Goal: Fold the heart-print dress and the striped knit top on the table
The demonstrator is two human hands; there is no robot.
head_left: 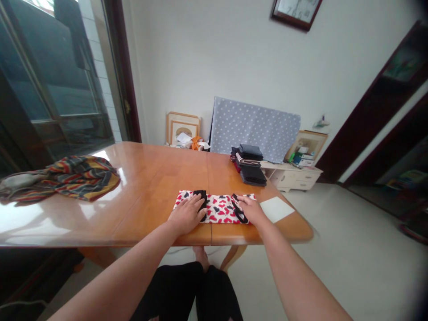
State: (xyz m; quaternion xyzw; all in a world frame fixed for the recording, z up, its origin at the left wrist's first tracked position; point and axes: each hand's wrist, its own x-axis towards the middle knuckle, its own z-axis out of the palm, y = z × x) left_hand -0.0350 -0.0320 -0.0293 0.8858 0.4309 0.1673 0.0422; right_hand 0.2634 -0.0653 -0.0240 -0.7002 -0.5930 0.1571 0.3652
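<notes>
A white cloth (220, 209) printed with red and black hearts lies folded into a long strip near the table's front edge. Black trim (203, 205) crosses its left part, and a black strap (239, 213) lies loosely over its right part. My left hand (189, 214) rests flat on the left end, fingers stretched over the cloth and touching the trim. At the right end, my right hand (251, 208) has its fingers drawn together at the black strap; its palm side is hidden.
On the wooden table (160, 174), a stack of folded dark clothes (250, 165) stands at the back right. A white sheet (277, 209) lies by the right edge. A crumpled striped garment (83, 177) lies at the left. Behind stands a low white cabinet (294, 178).
</notes>
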